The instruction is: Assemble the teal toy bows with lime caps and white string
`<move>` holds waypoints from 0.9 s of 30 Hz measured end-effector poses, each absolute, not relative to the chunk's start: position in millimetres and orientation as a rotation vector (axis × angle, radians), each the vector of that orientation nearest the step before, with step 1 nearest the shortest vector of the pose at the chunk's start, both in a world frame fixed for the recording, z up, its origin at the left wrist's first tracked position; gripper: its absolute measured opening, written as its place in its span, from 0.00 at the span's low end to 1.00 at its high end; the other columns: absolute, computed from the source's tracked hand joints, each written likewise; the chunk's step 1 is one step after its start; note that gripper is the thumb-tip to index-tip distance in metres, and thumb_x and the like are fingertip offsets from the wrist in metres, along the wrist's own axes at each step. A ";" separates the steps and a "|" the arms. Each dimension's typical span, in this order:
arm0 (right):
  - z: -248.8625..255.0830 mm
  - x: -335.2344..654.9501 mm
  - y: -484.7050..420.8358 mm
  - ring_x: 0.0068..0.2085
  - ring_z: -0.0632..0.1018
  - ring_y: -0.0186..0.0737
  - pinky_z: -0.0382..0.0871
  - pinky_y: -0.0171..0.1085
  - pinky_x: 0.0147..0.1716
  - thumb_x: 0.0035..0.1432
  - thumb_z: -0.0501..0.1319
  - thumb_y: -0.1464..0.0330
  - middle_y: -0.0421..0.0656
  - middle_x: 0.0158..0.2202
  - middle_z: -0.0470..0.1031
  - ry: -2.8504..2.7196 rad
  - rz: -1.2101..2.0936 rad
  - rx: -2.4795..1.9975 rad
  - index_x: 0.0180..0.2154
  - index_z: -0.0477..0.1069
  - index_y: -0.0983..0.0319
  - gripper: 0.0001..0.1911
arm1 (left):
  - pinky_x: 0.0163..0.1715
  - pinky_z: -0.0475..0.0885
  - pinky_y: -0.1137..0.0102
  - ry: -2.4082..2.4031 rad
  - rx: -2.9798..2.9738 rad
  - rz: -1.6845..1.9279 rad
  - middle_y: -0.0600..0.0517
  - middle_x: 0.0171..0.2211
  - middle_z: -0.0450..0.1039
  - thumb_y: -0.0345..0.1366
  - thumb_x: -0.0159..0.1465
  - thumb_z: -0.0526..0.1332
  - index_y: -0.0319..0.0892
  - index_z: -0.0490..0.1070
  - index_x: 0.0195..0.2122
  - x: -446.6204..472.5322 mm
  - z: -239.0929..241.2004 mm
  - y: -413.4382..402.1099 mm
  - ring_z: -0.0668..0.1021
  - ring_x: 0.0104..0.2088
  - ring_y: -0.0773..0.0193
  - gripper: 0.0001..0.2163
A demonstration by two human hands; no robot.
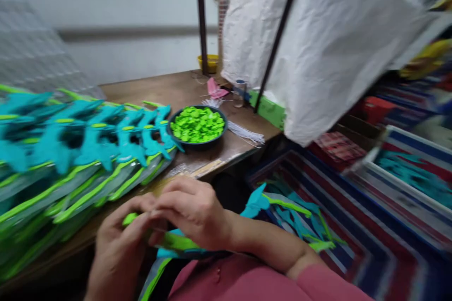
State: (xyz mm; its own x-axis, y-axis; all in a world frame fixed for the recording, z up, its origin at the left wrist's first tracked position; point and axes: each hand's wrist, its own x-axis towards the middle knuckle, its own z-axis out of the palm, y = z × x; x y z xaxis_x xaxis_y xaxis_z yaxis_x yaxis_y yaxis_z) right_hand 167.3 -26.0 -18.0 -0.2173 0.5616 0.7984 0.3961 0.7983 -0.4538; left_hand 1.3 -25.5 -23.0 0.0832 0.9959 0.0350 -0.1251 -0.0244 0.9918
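Observation:
My left hand [122,237] is closed, thumb and fingers pinched around a small bright green plastic piece [130,218]. Against its fingertips presses my right hand [196,209], also closed, its fingers bent and pinched together. What exactly the right fingertips grip is hidden and blurred. Under the right palm a turquoise-and-green plastic part [181,243] stretches across my lap, in contact with the hands. A dark bowl [197,146] heaped with small green plastic pieces [197,124] stands on the table beyond my hands.
Many similar turquoise-and-green parts [95,138] are stacked in a row on the table [141,87] at left. White strings [245,132] lie right of the bowl. Loose turquoise parts [293,214] rest on striped sheeting [370,240] at right. A white sheet [318,47] hangs behind.

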 end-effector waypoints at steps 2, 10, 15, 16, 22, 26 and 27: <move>-18.6 167.8 -29.6 0.42 0.79 0.37 0.77 0.34 0.44 0.72 0.60 0.67 0.48 0.40 0.79 -1.777 0.148 -0.685 0.44 0.77 0.65 0.09 | 0.23 0.71 0.74 0.964 1.160 1.237 0.52 0.28 0.73 0.38 0.55 0.74 0.41 0.75 0.28 3.2 -24.4 -21.6 0.74 0.26 0.65 0.10; -15.3 164.1 -25.8 0.34 0.76 0.38 0.74 0.35 0.34 0.67 0.61 0.77 0.46 0.33 0.77 -1.778 0.037 -0.739 0.41 0.75 0.64 0.05 | 0.25 0.67 0.76 0.681 1.096 1.230 0.54 0.27 0.69 0.38 0.63 0.70 0.41 0.74 0.30 0.1 -36.5 -11.5 0.70 0.24 0.70 0.09; -16.8 161.9 -25.8 0.34 0.76 0.37 0.73 0.35 0.34 0.67 0.60 0.77 0.44 0.32 0.76 -1.744 0.081 -0.792 0.39 0.73 0.63 0.06 | 0.23 0.66 0.76 0.577 1.083 1.228 0.54 0.26 0.68 0.39 0.65 0.69 0.41 0.75 0.32 1.2 -37.0 -12.1 0.70 0.22 0.71 0.09; -16.5 162.1 -26.3 0.34 0.76 0.37 0.73 0.35 0.34 0.67 0.60 0.77 0.43 0.32 0.76 -1.732 0.092 -0.801 0.39 0.73 0.62 0.06 | 0.23 0.65 0.76 0.576 1.081 1.224 0.54 0.25 0.68 0.39 0.65 0.69 0.41 0.75 0.32 1.2 -36.9 -12.2 0.70 0.22 0.71 0.08; -11.1 164.2 -30.1 0.33 0.75 0.36 0.72 0.34 0.34 0.67 0.59 0.77 0.41 0.31 0.74 -1.675 0.173 -0.826 0.37 0.72 0.60 0.08 | 0.22 0.65 0.75 0.602 1.057 1.209 0.55 0.23 0.66 0.38 0.66 0.68 0.41 0.75 0.33 1.7 -37.6 -12.3 0.68 0.21 0.71 0.08; -9.0 165.9 -32.1 0.34 0.75 0.36 0.72 0.34 0.35 0.67 0.58 0.78 0.41 0.32 0.74 -1.638 0.222 -0.818 0.37 0.71 0.60 0.08 | 0.19 0.62 0.76 0.582 1.056 1.196 0.55 0.23 0.65 0.40 0.67 0.68 0.41 0.73 0.33 2.4 -38.5 -11.8 0.66 0.19 0.71 0.10; -8.8 166.2 -32.4 0.34 0.75 0.36 0.72 0.34 0.35 0.67 0.58 0.77 0.41 0.33 0.74 -1.646 0.247 -0.809 0.38 0.71 0.60 0.08 | 0.19 0.62 0.76 0.580 1.059 1.190 0.55 0.24 0.65 0.41 0.67 0.67 0.41 0.73 0.33 2.2 -38.9 -11.5 0.66 0.20 0.71 0.10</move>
